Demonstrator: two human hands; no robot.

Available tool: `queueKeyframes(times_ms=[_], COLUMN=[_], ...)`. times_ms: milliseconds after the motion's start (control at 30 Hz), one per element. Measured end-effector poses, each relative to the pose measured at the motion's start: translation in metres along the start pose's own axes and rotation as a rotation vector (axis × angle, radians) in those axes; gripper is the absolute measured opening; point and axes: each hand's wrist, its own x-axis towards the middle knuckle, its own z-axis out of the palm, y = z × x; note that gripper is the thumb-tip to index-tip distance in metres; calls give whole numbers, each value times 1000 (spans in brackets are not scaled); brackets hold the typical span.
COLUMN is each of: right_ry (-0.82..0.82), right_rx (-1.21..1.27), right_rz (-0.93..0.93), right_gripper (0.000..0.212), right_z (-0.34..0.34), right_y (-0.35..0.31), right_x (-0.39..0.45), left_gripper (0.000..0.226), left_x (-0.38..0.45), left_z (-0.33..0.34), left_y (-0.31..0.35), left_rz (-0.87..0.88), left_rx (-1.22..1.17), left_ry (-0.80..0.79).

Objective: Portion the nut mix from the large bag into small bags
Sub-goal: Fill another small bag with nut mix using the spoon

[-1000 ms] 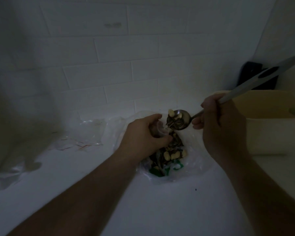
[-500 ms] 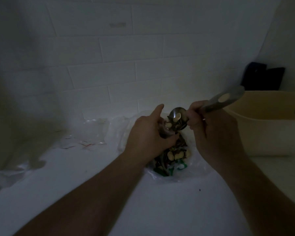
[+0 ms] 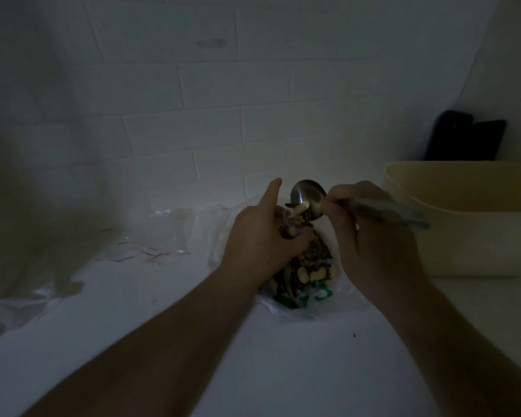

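Two bare hands meet over a big clear plastic bag (image 3: 286,305) of nut mix (image 3: 312,266) lying on the white counter (image 3: 163,311). The left hand (image 3: 260,236) curls round a small clear bag (image 3: 289,228), thumb sticking up. The right hand (image 3: 370,230) pinches the handle of a shiny metal spoon (image 3: 309,195), tipped so nuts slide toward the small bag. More flat little clear bags (image 3: 151,236) lie to the left. A cream plastic tub (image 3: 463,236) stands on the right.

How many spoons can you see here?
1. The spoon is gripped by the right hand, tipped over the small bag in the left hand. Others may be hidden in the tub.
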Motion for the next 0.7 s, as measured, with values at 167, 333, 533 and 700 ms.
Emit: queueKeyframes(times_ms=[167,333,533,700], right_ry=[-2,-34,-5,148], right_rx=[-14,-10,20,238], right_rz=[-14,37,88,199], right_gripper=[23,17,29,21], right_z=[1,2,3,0], right_y=[3,4,12,7], right_x=[-1,-2,-3,2], left_gripper=[108,108,107,105], left_x=[1,1,0,0], left_z=[0,-1,-4,-9], left_y=[-2,-3,-1,4], left_rz=[-28,-60,-96,-175], left_rx=[-33,-71,-160,-227], left_ry=[12,19,34,69])
